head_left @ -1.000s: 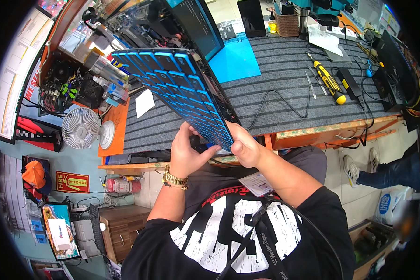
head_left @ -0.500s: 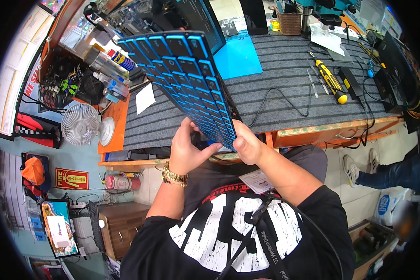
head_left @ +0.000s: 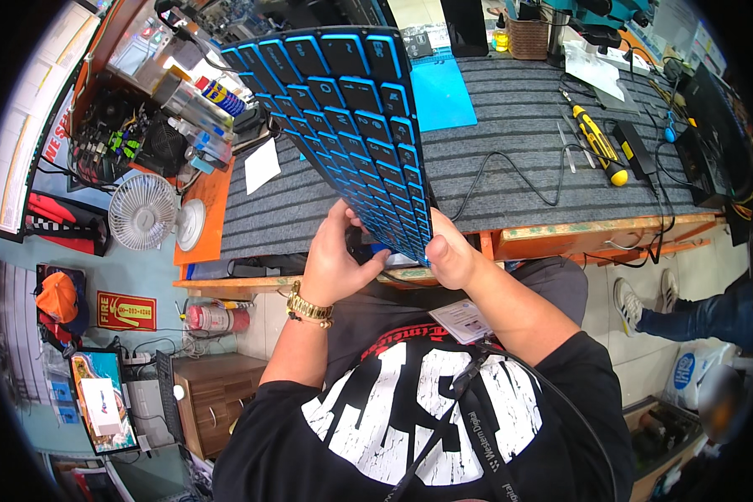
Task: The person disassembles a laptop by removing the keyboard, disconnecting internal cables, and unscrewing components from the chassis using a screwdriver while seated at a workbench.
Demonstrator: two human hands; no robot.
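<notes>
A thin loose laptop keyboard [head_left: 364, 138] with black keys edged in blue stands steeply tilted in front of me, its key side turned toward my left. My right hand [head_left: 453, 255] grips its near end, the thumb along the right edge and the fingers hidden behind. At the lower left edge is my left hand [head_left: 336, 261], its fingertips curled against the keyboard and its thumb reaching toward the near corner. A gold bracelet [head_left: 309, 309] circles my left wrist.
A ribbed grey mat covers the workbench [head_left: 510, 188]. On it lie a yellow screwdriver [head_left: 596, 142], a black adapter [head_left: 633, 149], a thin cable [head_left: 502, 159], a blue mat [head_left: 445, 92] and white paper [head_left: 262, 166]. A white fan [head_left: 145, 211] stands at the left. A drawer front [head_left: 594, 238] borders the bench.
The keyboard's far end has swung toward me and turned, so its keys face the view more fully. Both hands keep their hold, and the left has lowered slightly.
</notes>
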